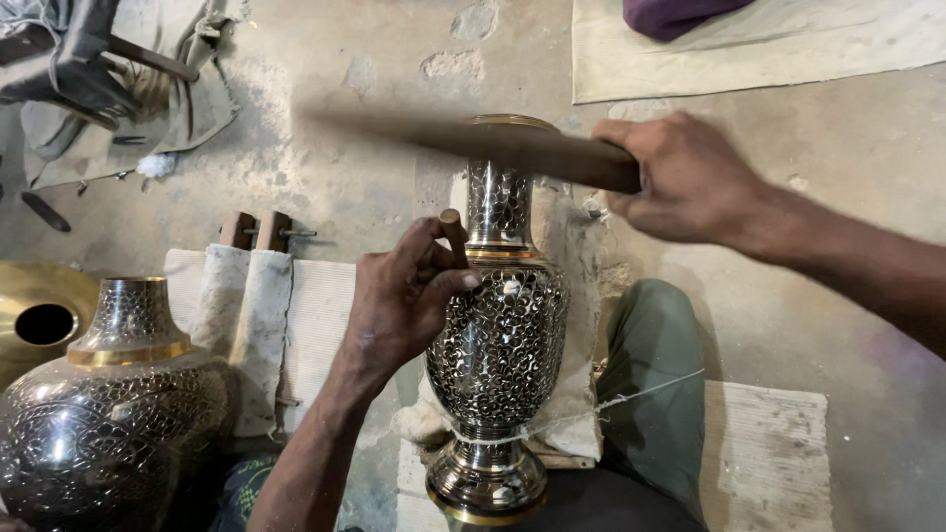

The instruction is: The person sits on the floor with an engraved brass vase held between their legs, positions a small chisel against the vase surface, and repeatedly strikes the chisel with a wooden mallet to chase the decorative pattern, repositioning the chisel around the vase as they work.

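Head view. The tall engraved metal vase [501,345], dark with a fine silver crackle pattern and brass-coloured bands at neck and foot, lies lengthwise on pale cloth padding [570,394] between the person's legs, its mouth pointing away from the camera and its foot nearest the lower edge. The left hand [399,300] rests against the vase's shoulder; its fingers [434,266] are clenched around a short brown chisel-like punch [454,236], whose lower end meets the vase surface just below the neck band. The right hand [690,177] is raised above the vase's mouth, fingers wrapped tight around the handle of a dark wooden mallet [512,148], which reaches leftward and is blurred by motion; its far end cannot be made out clearly. A green trouser leg [650,394] lies to the right of the vase. At lower left stands a second, larger engraved vase [108,424] of the same dark-and-brass finish, well apart from the hands, with a hollow brass-coloured piece [39,315] behind it. Folded pale cloth pads [246,315] and two small wooden blocks [254,232] lie between the two vases on the dusty concrete floor [847,197]
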The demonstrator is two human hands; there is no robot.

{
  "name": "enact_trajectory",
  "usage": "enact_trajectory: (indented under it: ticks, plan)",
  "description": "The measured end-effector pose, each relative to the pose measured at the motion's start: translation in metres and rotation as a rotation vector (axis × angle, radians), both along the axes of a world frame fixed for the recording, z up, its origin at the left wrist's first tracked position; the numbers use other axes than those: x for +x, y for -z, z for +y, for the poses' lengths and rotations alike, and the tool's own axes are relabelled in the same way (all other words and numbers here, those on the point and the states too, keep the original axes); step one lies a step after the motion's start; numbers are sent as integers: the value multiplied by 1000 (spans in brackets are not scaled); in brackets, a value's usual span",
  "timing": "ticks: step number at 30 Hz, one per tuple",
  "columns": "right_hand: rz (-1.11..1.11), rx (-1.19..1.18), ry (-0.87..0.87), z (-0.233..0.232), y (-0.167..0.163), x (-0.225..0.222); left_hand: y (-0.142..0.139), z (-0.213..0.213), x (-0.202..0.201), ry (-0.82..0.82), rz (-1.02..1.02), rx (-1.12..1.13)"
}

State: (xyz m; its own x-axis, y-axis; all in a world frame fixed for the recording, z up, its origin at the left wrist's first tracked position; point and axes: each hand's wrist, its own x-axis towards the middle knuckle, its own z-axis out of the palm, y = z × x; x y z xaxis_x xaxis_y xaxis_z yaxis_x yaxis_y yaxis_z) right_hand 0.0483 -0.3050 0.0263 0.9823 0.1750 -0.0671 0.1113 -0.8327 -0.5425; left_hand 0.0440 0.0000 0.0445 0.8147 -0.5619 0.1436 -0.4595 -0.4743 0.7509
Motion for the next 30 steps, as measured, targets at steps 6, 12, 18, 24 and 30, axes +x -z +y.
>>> enact_trajectory:
  ticks: [6, 12, 18, 24, 30]
  plan:
    - [-51, 67, -39, -4, 10, 0, 3, 3, 2, 22, 4, -2]
    - [0, 61, -14, -9, 21, -2, 2, 4, 4, 63, -14, -5]
    - [32, 104, 14, -13, 23, -5, -3, 3, 7, 73, 36, 23]
    - [-74, 197, -39, -17, 26, -10, -5, 2, 12, 88, 62, 41]
    - [-181, 124, -42, -26, 34, -14, -2, 3, 17, 139, 61, 28]
